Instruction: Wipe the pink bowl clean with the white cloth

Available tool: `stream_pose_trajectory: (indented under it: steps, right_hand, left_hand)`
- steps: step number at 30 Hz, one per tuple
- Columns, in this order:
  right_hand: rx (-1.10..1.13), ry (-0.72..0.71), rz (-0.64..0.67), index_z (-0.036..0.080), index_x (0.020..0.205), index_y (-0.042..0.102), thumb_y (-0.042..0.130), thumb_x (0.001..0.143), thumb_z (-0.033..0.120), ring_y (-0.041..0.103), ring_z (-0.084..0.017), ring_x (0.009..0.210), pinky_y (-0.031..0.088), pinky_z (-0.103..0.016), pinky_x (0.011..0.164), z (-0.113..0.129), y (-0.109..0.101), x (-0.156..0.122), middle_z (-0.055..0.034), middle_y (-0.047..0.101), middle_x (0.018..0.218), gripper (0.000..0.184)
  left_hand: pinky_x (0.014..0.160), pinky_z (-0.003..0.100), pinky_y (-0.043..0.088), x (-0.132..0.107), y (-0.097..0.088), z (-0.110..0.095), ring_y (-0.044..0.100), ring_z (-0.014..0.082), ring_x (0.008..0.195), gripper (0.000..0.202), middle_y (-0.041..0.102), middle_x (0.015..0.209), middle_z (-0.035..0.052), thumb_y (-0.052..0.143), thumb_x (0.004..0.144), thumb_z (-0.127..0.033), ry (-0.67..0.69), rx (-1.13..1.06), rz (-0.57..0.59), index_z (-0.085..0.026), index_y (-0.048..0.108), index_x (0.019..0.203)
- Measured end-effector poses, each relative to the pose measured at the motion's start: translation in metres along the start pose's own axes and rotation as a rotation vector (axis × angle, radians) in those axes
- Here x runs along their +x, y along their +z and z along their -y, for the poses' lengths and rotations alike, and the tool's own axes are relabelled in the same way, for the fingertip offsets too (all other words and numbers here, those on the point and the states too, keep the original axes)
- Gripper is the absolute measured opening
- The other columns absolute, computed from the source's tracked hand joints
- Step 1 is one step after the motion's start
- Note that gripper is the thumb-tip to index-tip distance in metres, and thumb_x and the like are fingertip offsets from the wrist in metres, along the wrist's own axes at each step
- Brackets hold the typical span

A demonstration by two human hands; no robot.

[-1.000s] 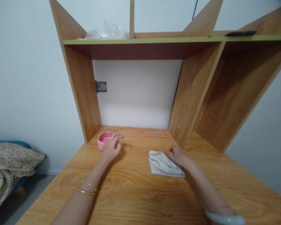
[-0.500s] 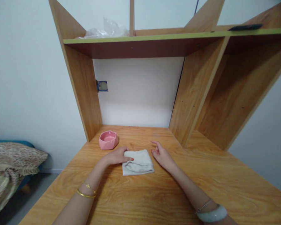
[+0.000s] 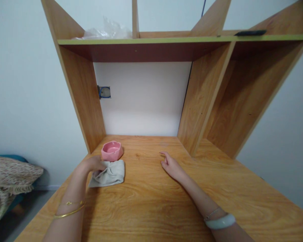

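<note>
A folded pale grey cloth (image 3: 113, 174) lies on the wooden desk (image 3: 143, 205), left of the middle. My left hand (image 3: 93, 164) grips its left side, the fingers closed over the fabric and partly hidden. Just behind the cloth sits a pink faceted bowl (image 3: 112, 154), like an ashtray, very close to the cloth's far edge. My right hand (image 3: 172, 168) rests on the desk to the right with nothing in it. Its index finger points inward and the thumb stands apart from it, while the other fingers are curled and mostly out of sight.
Wooden side panels (image 3: 78, 101) and a divider (image 3: 204, 101) rise from the desk's back. A shelf (image 3: 154, 41) above carries a clear plastic bag (image 3: 107, 30) and a dark flat object (image 3: 250, 33). A patterned blanket (image 3: 12, 173) lies on blue furniture at left.
My left hand has slid the cloth leftward across the desk to in front of the pink bowl. My right hand stays in about the same place. The view has turned slightly right.
</note>
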State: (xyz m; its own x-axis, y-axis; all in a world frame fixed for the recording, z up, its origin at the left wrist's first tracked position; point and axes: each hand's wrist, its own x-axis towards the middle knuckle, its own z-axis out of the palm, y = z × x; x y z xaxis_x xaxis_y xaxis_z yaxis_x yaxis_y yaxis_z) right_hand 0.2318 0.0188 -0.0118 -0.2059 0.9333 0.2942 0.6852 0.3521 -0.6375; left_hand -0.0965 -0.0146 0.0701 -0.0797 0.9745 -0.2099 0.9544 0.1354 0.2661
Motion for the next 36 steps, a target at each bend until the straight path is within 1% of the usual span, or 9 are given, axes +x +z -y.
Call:
stream_pose_trajectory:
  steps: [4,8,11,13,16,20,23,27,36]
  right_hand:
    - [-0.003,-0.04,-0.011,0.012,0.114,0.045,0.038,0.079,0.017,0.046,-0.013,0.053,0.035,-0.024,0.054,0.002,0.0,0.001,0.0041,0.044,0.054,0.036]
    - [-0.078,-0.116,-0.028,0.017,0.11,0.051,0.039,0.08,0.019,0.05,-0.015,0.066,0.041,-0.028,0.065,0.008,0.0,0.001,-0.0008,0.053,0.066,0.032]
    - [-0.142,-0.209,-0.032,0.017,0.104,0.056,0.043,0.079,0.022,0.05,-0.019,0.091,0.039,-0.033,0.083,0.012,-0.001,-0.001,-0.0071,0.058,0.091,0.029]
    - [-0.157,-0.23,0.0,0.016,0.107,0.056,0.045,0.079,0.029,0.046,-0.021,0.104,0.036,-0.035,0.091,0.013,0.0,-0.003,-0.0103,0.055,0.106,0.032]
    - [-0.16,-0.219,0.043,0.012,0.113,0.053,0.044,0.08,0.038,0.038,-0.022,0.117,0.028,-0.036,0.099,0.013,0.0,-0.005,-0.0136,0.048,0.121,0.043]
    - [-0.184,-0.165,0.118,0.01,0.125,0.043,0.039,0.081,0.049,0.026,-0.022,0.127,0.019,-0.038,0.104,0.011,0.001,-0.006,-0.0137,0.036,0.134,0.059]
    - [-0.23,-0.095,0.225,0.009,0.131,0.033,0.038,0.078,0.057,0.02,-0.024,0.129,0.013,-0.041,0.105,0.01,0.001,-0.008,-0.0136,0.03,0.138,0.072]
    - [-0.271,-0.04,0.325,0.008,0.134,0.029,0.035,0.078,0.059,0.016,-0.025,0.13,0.008,-0.041,0.106,0.012,0.001,-0.009,-0.0127,0.025,0.14,0.076]
    - [-0.252,-0.046,0.298,0.011,0.133,0.03,0.035,0.078,0.06,0.018,-0.024,0.129,0.01,-0.041,0.105,0.012,0.001,-0.01,-0.0112,0.027,0.139,0.074]
  left_hand:
    - [0.073,0.035,0.044,-0.006,-0.003,-0.006,0.056,0.0307,0.091,0.027,0.06,0.096,0.0151,0.056,0.057,-0.023,-0.177,0.155,-0.114,-0.011,0.061,0.08]
    - [0.082,0.042,0.039,-0.015,-0.007,-0.024,0.045,0.0344,0.106,0.044,0.045,0.117,0.0186,0.052,0.066,-0.032,-0.248,0.22,-0.441,-0.01,0.054,0.104]
    - [0.083,0.041,0.039,-0.012,0.001,-0.05,0.044,0.032,0.106,0.039,0.042,0.12,0.0174,0.046,0.073,-0.027,-0.05,0.171,-0.789,-0.01,0.05,0.109]
    - [0.089,0.039,0.037,-0.006,0.017,-0.071,0.044,0.0264,0.108,0.035,0.045,0.117,0.013,0.041,0.077,-0.021,0.213,0.085,-0.845,-0.014,0.049,0.11]
    - [0.096,0.036,0.032,0.001,0.052,-0.096,0.042,0.0222,0.112,0.035,0.046,0.12,0.0114,0.038,0.079,-0.018,0.526,-0.004,-0.72,-0.013,0.046,0.112]
    - [0.102,0.035,0.026,0.0,0.091,-0.106,0.029,0.02,0.125,0.042,0.033,0.135,0.0129,0.035,0.083,-0.024,0.716,-0.026,-0.5,-0.011,0.038,0.123]
    - [0.104,0.038,0.021,-0.001,0.104,-0.102,0.02,0.021,0.129,0.052,0.026,0.139,0.0152,0.031,0.086,-0.036,0.681,-0.001,-0.329,-0.007,0.03,0.13]
    - [0.105,0.042,0.015,0.0,0.105,-0.097,0.014,0.0238,0.13,0.064,0.02,0.14,0.017,0.023,0.086,-0.047,0.593,0.058,-0.144,-0.003,0.025,0.132]
    - [0.106,0.039,0.013,0.001,0.1,-0.097,0.011,0.0221,0.131,0.069,0.015,0.141,0.0152,0.02,0.086,-0.052,0.586,0.074,-0.073,-0.004,0.021,0.135]
